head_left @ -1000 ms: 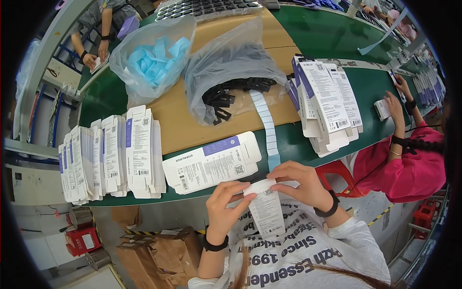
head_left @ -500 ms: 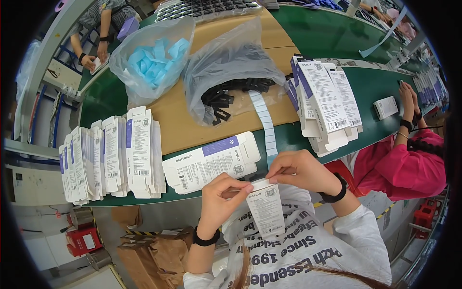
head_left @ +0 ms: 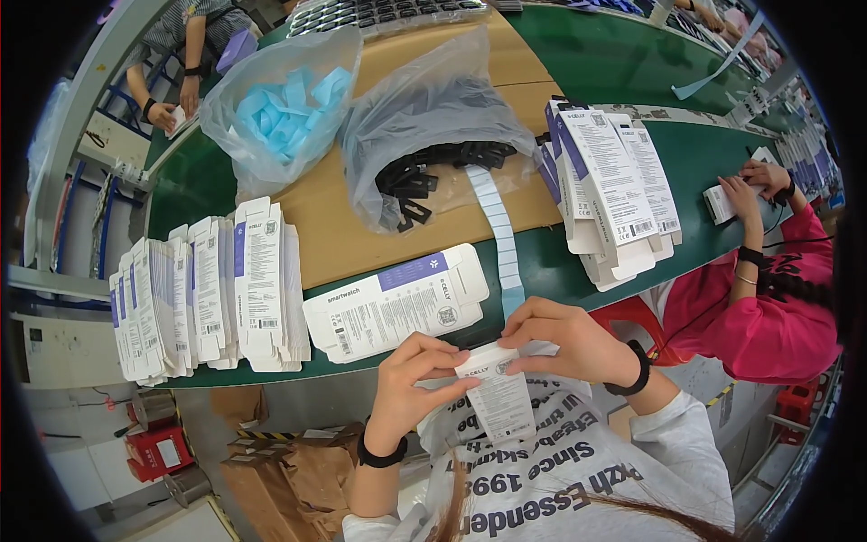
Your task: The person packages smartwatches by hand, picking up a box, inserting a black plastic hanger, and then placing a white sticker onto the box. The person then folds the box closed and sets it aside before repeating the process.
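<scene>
Between both hands I hold a small white printed carton (head_left: 502,404) upright, its upper end toward the table edge. My left hand (head_left: 421,372) pinches the upper left corner with thumb and fingers. At the upper right corner, my right hand (head_left: 562,340) has its thumb on the printed face and its fingers behind. Just beyond my hands, a flattened carton (head_left: 397,303) with a purple band lies on the green table. A strip of pale blue labels (head_left: 498,226) runs down toward my right hand.
Flattened cartons (head_left: 262,289) stand in rows at the left; another stack (head_left: 614,190) leans at the right. On brown cardboard (head_left: 339,244) sit a bag of black pieces (head_left: 433,126) and a bag of blue strips (head_left: 293,108). A co-worker in pink (head_left: 750,316) handles cartons at the right.
My right thumb has come down onto the carton's printed face, and my left thumb has also shifted on it. The co-worker's hands at the right have moved onto a carton.
</scene>
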`<state>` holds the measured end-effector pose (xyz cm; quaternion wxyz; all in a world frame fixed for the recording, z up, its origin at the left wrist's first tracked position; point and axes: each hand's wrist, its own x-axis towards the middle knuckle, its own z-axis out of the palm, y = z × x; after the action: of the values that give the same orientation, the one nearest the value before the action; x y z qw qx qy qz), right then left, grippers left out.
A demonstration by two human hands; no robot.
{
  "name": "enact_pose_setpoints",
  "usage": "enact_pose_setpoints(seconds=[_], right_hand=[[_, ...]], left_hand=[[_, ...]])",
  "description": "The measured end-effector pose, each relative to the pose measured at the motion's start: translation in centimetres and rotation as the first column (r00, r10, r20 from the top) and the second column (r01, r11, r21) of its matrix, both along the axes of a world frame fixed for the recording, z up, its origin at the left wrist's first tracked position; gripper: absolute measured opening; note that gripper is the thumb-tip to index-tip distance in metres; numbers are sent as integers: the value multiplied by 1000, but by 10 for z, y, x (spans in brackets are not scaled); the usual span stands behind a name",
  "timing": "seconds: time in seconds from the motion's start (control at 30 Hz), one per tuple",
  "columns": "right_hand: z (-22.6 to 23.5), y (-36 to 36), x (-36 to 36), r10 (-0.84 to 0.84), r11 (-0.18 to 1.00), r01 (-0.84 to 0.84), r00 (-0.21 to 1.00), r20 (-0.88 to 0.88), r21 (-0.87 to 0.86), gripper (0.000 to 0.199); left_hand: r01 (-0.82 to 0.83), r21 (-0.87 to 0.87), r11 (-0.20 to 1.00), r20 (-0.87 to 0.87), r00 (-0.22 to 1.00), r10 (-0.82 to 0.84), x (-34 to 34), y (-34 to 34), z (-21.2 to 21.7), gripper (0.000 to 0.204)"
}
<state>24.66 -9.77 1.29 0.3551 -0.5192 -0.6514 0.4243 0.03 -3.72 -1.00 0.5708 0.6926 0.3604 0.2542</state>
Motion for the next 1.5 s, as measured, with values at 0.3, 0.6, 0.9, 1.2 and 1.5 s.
enact_pose_setpoints(seconds=[0.3, 0.6, 0.9, 1.2, 1.5], right_hand=[[-11, -7, 5, 51, 999, -51, 998, 27, 18, 15], [-26, -52, -6, -180, 983, 181, 979, -91, 2, 62], [34, -60, 70, -663, 714, 638, 749, -16, 287, 72], [28, -34, 78, -666, 742, 633, 659, 350, 220, 60], [21, 40, -5, -470, 851, 374, 856, 216, 367, 31]], left_hand=[[107, 202, 973, -66, 993, -95, 3, 4, 0, 21], [179, -7, 984, -36, 983, -179, 14, -34, -28, 84], [-75, -51, 996, 519, 850, 91, 181, 34, 54, 91], [-211, 697, 685, 65, 970, 233, 232, 59, 22, 74], [418, 535, 734, -546, 834, -77, 44, 72, 22, 98]])
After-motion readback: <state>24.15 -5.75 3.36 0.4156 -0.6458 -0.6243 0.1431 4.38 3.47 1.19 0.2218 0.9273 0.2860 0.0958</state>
